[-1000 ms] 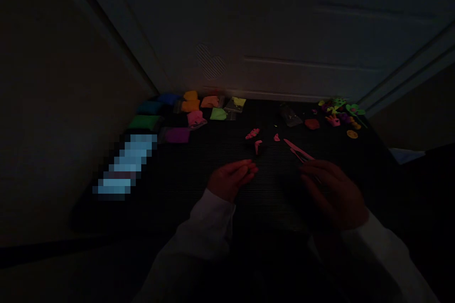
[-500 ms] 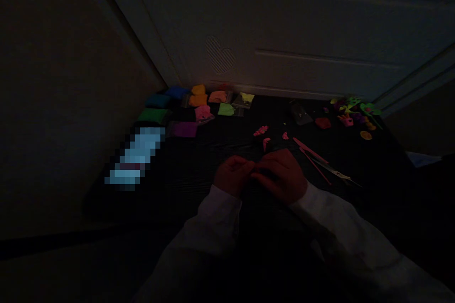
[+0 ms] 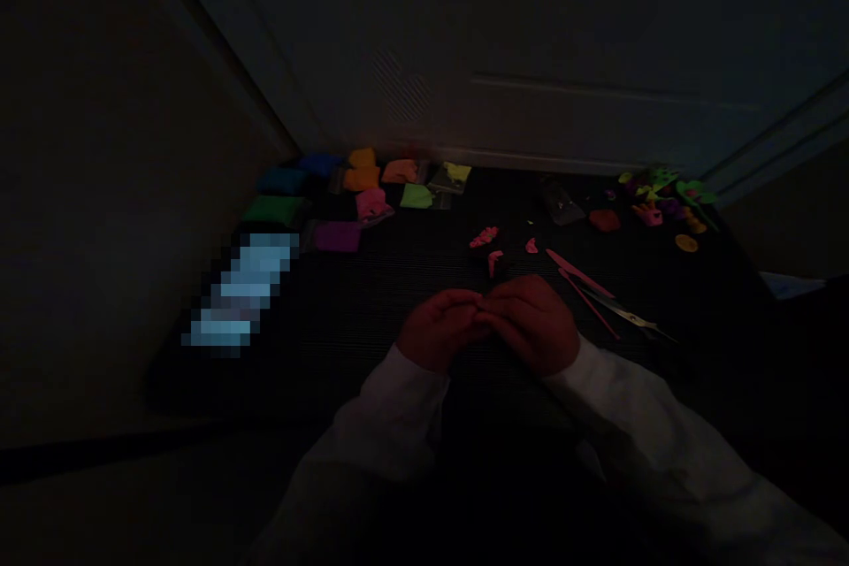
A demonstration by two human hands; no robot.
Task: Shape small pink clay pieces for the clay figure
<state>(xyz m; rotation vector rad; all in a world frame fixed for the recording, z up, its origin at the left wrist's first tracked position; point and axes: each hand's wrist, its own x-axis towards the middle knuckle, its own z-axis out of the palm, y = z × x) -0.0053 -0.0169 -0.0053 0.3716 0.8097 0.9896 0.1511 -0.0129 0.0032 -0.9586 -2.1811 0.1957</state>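
Note:
My left hand (image 3: 441, 327) and my right hand (image 3: 531, 323) meet at the fingertips above the dark table (image 3: 371, 309). Both are closed in a pinch, and whatever lies between the fingers is too small and dark to make out. Just beyond them lie a pink textured piece (image 3: 485, 237), a folded pink piece (image 3: 494, 262) and a small pink lump (image 3: 531, 245), which look like modelling clay. To the right of my right hand are a pink flat tool (image 3: 578, 272), a thin pink stick (image 3: 590, 305) and metal scissors (image 3: 630, 318).
Packets of coloured clay, such as a purple packet (image 3: 338, 236) and a green packet (image 3: 275, 210), line the back left. A lit, blurred screen (image 3: 242, 292) lies at the left. Colourful shaped pieces (image 3: 663, 199) and a red lump (image 3: 604, 219) sit back right, before a pale panel (image 3: 563, 35).
My left hand's fingers have shifted slightly and now overlap more with the right fingertips. The view has tilted a little; the items on the table stay put.

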